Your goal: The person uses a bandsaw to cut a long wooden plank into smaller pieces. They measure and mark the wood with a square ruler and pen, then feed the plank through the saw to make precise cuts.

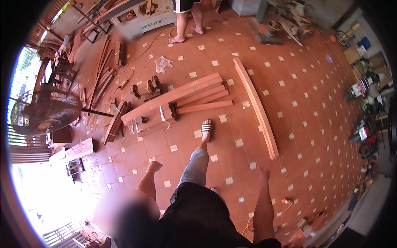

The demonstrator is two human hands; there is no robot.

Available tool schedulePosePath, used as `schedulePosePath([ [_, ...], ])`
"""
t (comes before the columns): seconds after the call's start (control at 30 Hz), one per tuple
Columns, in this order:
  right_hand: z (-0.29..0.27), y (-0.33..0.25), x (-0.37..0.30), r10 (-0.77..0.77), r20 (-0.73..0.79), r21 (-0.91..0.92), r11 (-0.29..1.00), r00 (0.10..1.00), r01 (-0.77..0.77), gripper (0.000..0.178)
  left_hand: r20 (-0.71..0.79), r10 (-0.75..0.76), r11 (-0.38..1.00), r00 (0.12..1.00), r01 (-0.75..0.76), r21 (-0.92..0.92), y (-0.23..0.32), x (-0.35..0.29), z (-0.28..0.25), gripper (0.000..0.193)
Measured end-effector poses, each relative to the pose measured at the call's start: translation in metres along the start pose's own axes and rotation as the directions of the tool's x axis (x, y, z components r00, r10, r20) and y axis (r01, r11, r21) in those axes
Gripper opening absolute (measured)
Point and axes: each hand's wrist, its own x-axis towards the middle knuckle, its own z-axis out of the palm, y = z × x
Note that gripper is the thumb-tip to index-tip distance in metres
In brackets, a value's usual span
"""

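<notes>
My left hand (155, 166) hangs over the tiled floor with its fingers curled in and nothing seen in it. On the other side, my right hand (263, 173) is held low, its fingers drawn together and slightly blurred; no object shows in it. Just beyond the right hand lies a long timber beam (257, 105), which looks like lengths laid side by side. Ahead of my striped sandal (206, 127) is a stack of long wooden boards (182, 91), with dark clamp-like pieces (173, 110) at its near side. Neither hand touches the wood.
A standing fan (45, 109) is at the left, near more planks (80, 149). A spool-like reel (144, 89) sits behind the boards. Another person's legs (182, 25) are by a large machine (144, 20) at the back. Motorbikes (364, 89) line the right; a cable (285, 202) lies lower right.
</notes>
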Motion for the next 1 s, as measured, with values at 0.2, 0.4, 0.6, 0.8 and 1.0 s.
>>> schedulePosePath([
  [0.2,0.178,-0.054,0.164,-0.030,0.234,-0.397,0.910,0.972,0.124,0.014,0.109,-0.396,0.528,0.912,0.323,-0.786,0.144,0.178,-0.001,0.063],
  [0.4,0.406,-0.142,0.425,-0.088,0.366,-0.083,0.988,0.927,0.127,0.029,0.108,-0.309,0.107,0.945,0.147,-0.983,0.328,0.383,-0.006,0.063],
  [0.6,0.516,-0.176,0.567,0.249,0.118,-0.146,0.962,0.961,-0.232,0.062,0.276,-0.269,-0.370,0.923,0.166,-0.914,0.399,0.537,0.026,0.108],
  [0.8,0.517,-0.181,0.608,0.239,0.088,-0.130,0.965,0.967,-0.227,0.081,0.241,-0.110,-0.689,0.964,0.101,-0.718,0.433,0.561,0.035,0.100],
  [1.0,0.545,-0.259,0.595,0.168,0.327,0.430,0.850,0.930,-0.305,0.049,0.186,-0.077,-0.544,0.980,0.115,-0.831,0.415,0.541,-0.017,0.095],
])
